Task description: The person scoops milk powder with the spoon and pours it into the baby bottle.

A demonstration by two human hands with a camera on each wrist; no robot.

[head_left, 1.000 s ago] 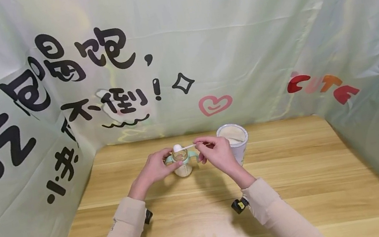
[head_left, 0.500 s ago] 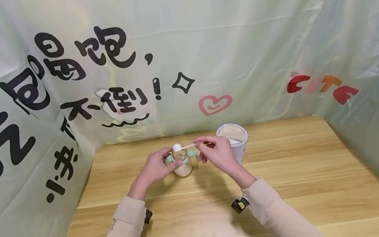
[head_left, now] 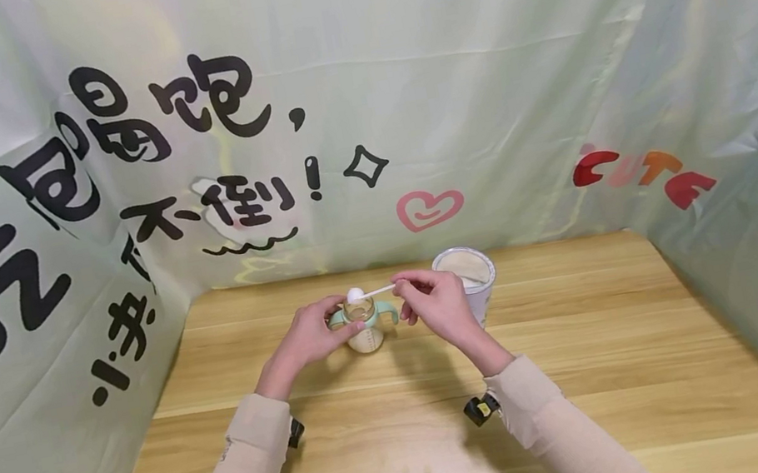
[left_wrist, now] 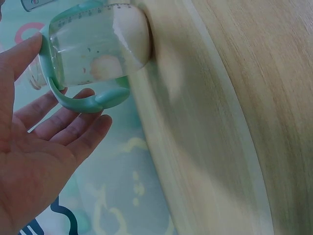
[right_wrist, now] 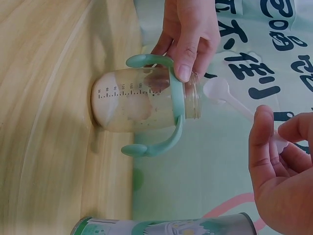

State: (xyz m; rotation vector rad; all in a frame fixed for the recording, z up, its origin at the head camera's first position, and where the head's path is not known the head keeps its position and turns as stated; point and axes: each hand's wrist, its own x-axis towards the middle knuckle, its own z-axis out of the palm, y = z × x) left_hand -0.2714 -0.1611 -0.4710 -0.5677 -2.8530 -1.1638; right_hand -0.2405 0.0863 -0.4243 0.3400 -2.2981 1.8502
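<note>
Person: two long-sleeved arms, bare hands.
Beige, close-fitting sleeves [head_left: 250, 454] reach both wrists; a small black-and-yellow device [head_left: 481, 409] sits at the right cuff.

Counted on one table [head_left: 600, 367]: one baby bottle [head_left: 365, 328], two bottle handles [right_wrist: 149, 147], one scoop [head_left: 366, 294], one powder tin [head_left: 472, 288], two hands [head_left: 309, 337].

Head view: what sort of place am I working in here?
Probably a staged tabletop booth, not a real kitchen: a wooden table walled on three sides by printed cartoon cloth. On it stand a handled baby bottle and an open powder can.
</note>
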